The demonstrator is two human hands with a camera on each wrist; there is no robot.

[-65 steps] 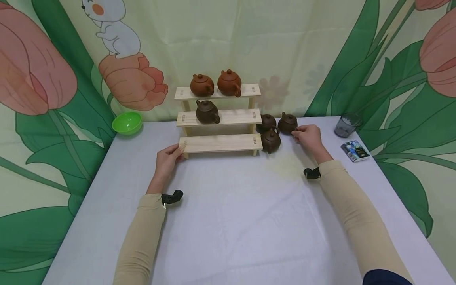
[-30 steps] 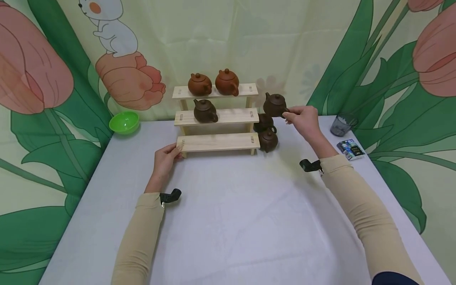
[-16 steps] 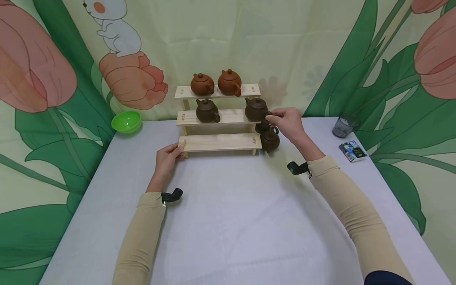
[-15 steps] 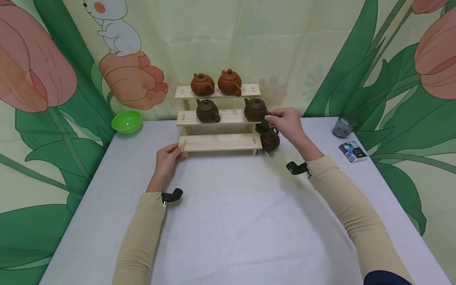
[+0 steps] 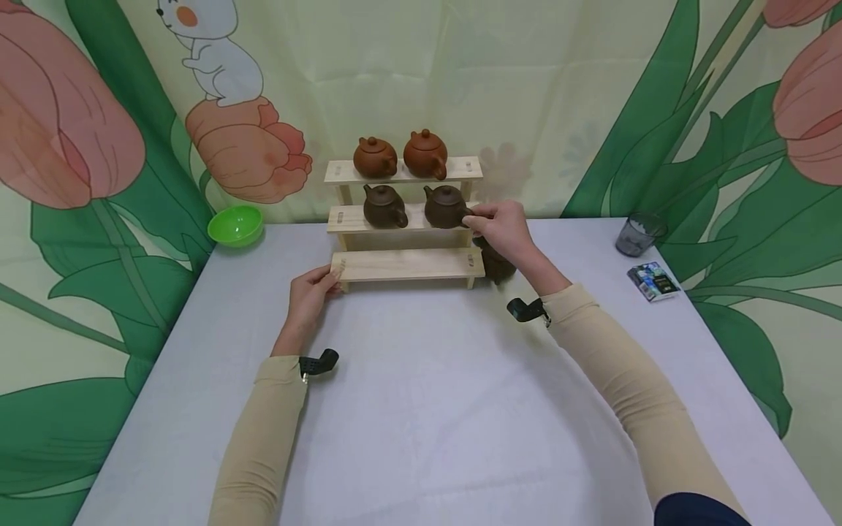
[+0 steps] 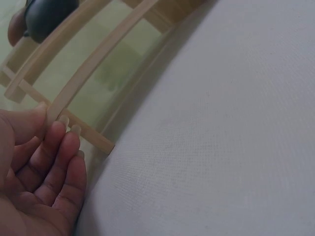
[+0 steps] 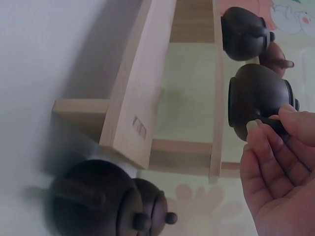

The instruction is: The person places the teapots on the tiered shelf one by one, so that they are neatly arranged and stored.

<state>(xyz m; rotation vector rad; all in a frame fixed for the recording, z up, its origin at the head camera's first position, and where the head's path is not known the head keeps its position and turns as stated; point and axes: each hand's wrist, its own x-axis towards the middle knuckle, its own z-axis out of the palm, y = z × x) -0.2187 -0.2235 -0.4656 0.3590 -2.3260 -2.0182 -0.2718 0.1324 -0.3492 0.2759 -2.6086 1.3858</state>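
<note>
My right hand pinches the handle of a dark brown teapot at the middle step of a three-step wooden stand. In the right wrist view the held teapot shows thumb and fingertips on its handle. Another dark teapot sits to its left on the same step. Two reddish-brown teapots, a smaller one and a larger one, stand on the top step. My left hand grips the left end of the bottom step; in the left wrist view, thumb and fingers pinch the board's end.
Right of the stand, two more dark teapots stand on the white-covered table; the front one largely hides the other. A green bowl sits at back left. A grey glass and a small printed box lie at right.
My right hand has lifted a dark teapot off the table right of the stand and carried it left to the middle step, beside the other dark teapot. The left hand has stayed put.
</note>
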